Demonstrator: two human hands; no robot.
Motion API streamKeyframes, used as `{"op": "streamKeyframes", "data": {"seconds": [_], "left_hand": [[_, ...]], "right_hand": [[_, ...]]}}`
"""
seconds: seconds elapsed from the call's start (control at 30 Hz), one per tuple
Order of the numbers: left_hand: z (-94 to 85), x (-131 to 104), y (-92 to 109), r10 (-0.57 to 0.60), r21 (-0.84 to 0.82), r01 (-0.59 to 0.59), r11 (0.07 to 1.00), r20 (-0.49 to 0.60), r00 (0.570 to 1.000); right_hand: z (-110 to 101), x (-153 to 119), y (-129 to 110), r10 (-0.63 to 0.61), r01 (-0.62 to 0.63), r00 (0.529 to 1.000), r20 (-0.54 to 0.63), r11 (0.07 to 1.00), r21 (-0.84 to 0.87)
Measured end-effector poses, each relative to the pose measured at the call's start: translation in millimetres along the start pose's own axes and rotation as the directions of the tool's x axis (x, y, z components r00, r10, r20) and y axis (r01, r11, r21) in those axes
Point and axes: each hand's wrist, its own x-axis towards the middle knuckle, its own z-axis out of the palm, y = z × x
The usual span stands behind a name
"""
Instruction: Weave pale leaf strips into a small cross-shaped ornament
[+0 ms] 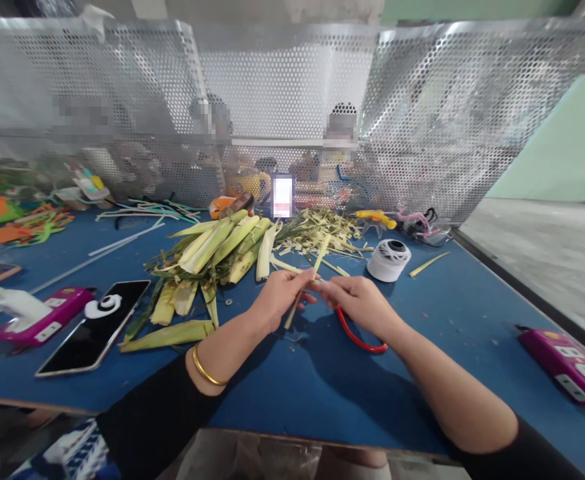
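Both of my hands meet above the middle of the blue table. My left hand pinches a narrow pale-green husk strip, which sticks up past the fingers; a darker end hangs below. My right hand has its fingertips closed on the same strip, close to the left fingers. Just under the right hand lies a red ring, partly hidden by it. To the left is a heap of corn husks, and beyond my hands a pile of shredded husk.
A white thread spool stands right of centre. On the left lie a black phone and a purple power strip; another purple strip is far right. A perforated metal screen borders the back, people behind it.
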Motion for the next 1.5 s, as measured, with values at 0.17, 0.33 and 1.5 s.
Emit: {"op": "streamKeyframes", "data": {"seconds": [0.17,0.33,1.5], "left_hand": [[-4.2,0.2,5.2,-0.094,-0.232,0.118,0.966,0.11,0.989],[-4.5,1.5,1.8,-0.067,-0.323,0.119,0.939,0.166,0.984],[-0.3,-3.2,5.6,-0.178,-0.433,0.291,0.853,0.284,0.942]], "right_hand": [[-7.3,3.2,5.4,-0.075,0.036,0.958,-0.277,0.989,-0.146],[-0.4,-1.4,2.7,-0.409,0.243,0.818,-0.404,0.883,-0.401],[3.3,13.2,23.2,-0.384,0.372,0.899,-0.21,0.923,-0.095]]}}
